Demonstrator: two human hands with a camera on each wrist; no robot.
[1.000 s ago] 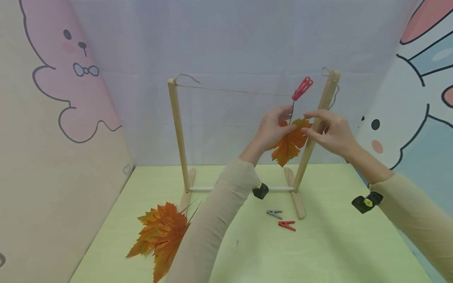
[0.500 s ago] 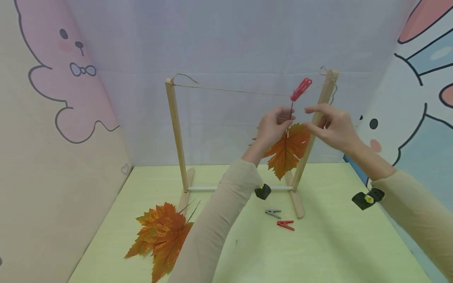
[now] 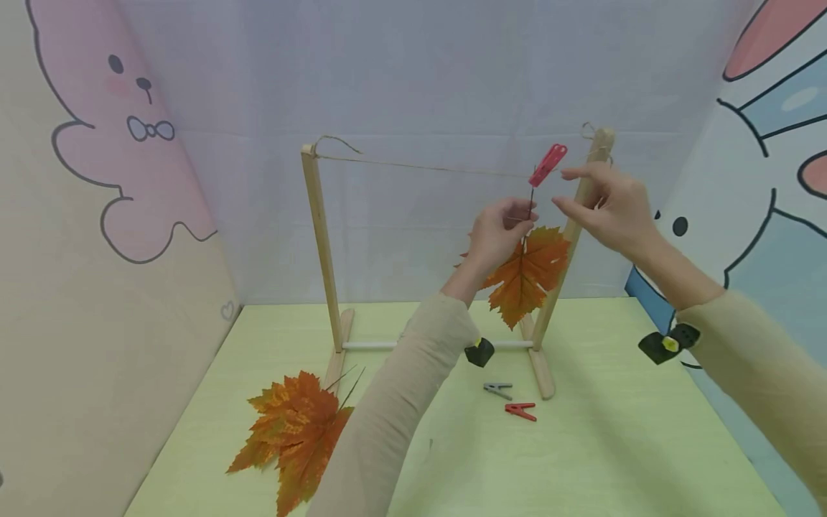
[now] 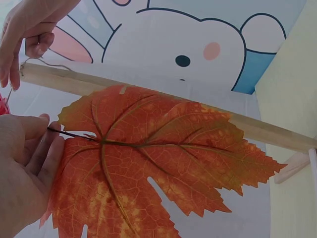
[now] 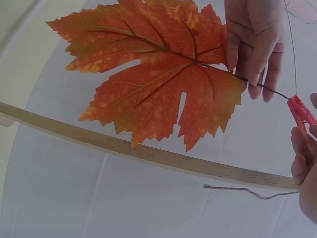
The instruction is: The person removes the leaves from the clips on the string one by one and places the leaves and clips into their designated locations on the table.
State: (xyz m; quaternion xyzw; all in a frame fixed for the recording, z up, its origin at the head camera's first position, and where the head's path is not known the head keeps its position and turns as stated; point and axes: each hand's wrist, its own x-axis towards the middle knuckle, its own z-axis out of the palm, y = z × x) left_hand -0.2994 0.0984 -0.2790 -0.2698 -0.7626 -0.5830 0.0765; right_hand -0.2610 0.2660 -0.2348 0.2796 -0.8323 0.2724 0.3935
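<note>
An orange-red artificial maple leaf [image 3: 526, 276] hangs below a string [image 3: 413, 166], its dark stem in the jaws of a pink-red clothespin [image 3: 547, 166] on that string. My left hand [image 3: 496, 233] pinches the stem between thumb and fingers, just under the clothespin. In the left wrist view the leaf [image 4: 143, 148] spreads out flat with its veins showing. To the right of the clothespin, my right hand [image 3: 614, 206] holds nothing, thumb and index finger apart. The right wrist view puts its fingertips close beside the clothespin [image 5: 300, 111].
The string runs between two wooden posts [image 3: 321, 244] of a stand. A pile of maple leaves [image 3: 293, 431] lies at the front left of the yellow-green table [image 3: 581, 459]. A grey clothespin [image 3: 497, 390] and a red clothespin [image 3: 520, 411] lie by the stand's right foot [image 3: 544, 373].
My right hand has left the leaf's edge and moved up beside the clothespin. My left hand has come to pinch the stem, and the leaf now hangs lower and more fully in view.
</note>
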